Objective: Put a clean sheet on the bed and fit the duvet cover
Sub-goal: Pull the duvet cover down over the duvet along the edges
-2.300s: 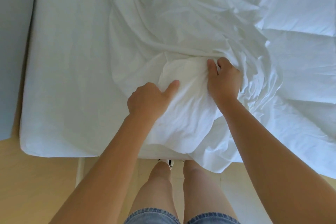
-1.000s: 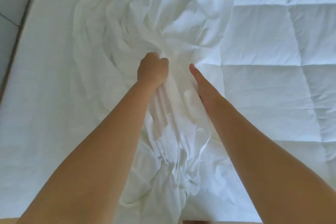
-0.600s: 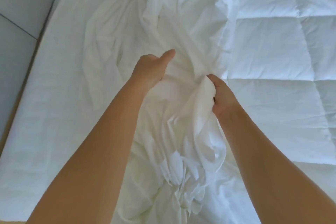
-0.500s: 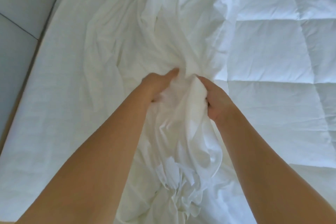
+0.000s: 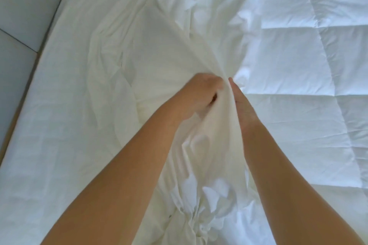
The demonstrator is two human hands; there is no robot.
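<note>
Hands closer than half second ago; left hand (image 5: 201, 93) fisted on duvet cover (image 5: 179, 49), right hand (image 5: 242, 103) flat against same ridge — cover bunching mid-bed beside bare duvet (image 5: 298, 65); gathering continues, fitting not begun.

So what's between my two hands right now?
In the head view, a bunched fold of the cover runs up between the left hand and right hand, both pressed against it.
</note>
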